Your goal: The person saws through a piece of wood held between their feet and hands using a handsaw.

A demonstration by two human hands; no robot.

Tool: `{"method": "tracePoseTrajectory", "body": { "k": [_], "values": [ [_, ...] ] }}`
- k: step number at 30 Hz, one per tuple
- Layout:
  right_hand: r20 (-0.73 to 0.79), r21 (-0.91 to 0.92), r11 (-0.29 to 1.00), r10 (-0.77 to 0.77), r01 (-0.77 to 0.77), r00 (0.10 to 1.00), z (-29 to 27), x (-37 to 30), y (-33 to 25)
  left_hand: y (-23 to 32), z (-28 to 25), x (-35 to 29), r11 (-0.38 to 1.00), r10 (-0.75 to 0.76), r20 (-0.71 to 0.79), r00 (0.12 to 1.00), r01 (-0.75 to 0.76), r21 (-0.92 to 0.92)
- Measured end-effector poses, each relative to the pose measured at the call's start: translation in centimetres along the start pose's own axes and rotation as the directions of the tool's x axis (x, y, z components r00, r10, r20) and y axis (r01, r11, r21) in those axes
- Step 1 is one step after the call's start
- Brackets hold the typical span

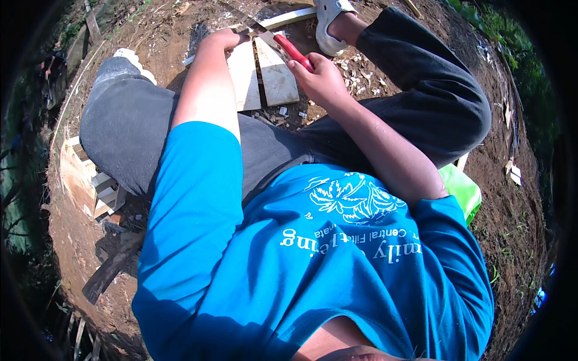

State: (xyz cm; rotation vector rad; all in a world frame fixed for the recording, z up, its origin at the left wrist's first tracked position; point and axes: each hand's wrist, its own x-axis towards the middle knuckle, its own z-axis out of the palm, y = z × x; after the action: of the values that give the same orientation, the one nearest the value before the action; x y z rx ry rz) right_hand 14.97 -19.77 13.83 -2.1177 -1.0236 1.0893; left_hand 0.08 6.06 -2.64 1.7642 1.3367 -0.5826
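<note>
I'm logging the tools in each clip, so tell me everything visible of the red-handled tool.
The red-handled tool has a rounded, glossy red handle and a long, narrow grey blade that looks like metal, brighter near the handle. It slants across the picture, handle toward the lower right, blade running up and left past the upper ends of the pale boards. The right hand grips the handle. The left hand is close by; contact with the blade is unclear.

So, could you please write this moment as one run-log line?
left hand: near pale boards, grip unclear | right hand: holding red-handled cutting tool | wood chips: scattered on ground
</note>
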Motion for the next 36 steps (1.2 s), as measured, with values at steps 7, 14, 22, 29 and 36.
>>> {"method": "tracePoseTrajectory", "body": {
  "k": [7, 14, 22, 29, 36],
  "values": [
    [0.035, 0.007, 1.000, -0.011, 0.011, 0.999, 0.4, -0.4, 0.0, -1.1, 0.9, 1.3, 0.972, 0.110, -0.140, 0.984, -0.078, 0.221],
    [0.035, -0.002, 1.000, -0.019, 0.020, 0.999, 0.3, -0.6, 0.3, 0.7, 0.7, -0.9, 0.965, 0.024, -0.151, 0.988, 0.016, 0.261],
    [-0.064, 0.803, 0.595, 0.054, 0.019, 0.996, -3.8, -1.6, -5.2, -3.6, -0.2, -2.5, 0.946, 0.054, -0.305, 0.951, 0.049, 0.321],
    [-0.242, 0.902, 0.305, -0.228, 0.305, 0.943, -13.1, -3.7, -11.5, -8.9, -0.9, -7.5, 0.993, -0.093, -0.274, 0.957, 0.108, 0.040],
    [-0.407, 0.763, 0.418, -0.282, 0.493, 0.869, -24.0, -1.6, -6.5, -11.4, 0.3, -5.2, 0.958, -0.225, -0.298, 0.928, 0.266, 0.103]
  ]
}}
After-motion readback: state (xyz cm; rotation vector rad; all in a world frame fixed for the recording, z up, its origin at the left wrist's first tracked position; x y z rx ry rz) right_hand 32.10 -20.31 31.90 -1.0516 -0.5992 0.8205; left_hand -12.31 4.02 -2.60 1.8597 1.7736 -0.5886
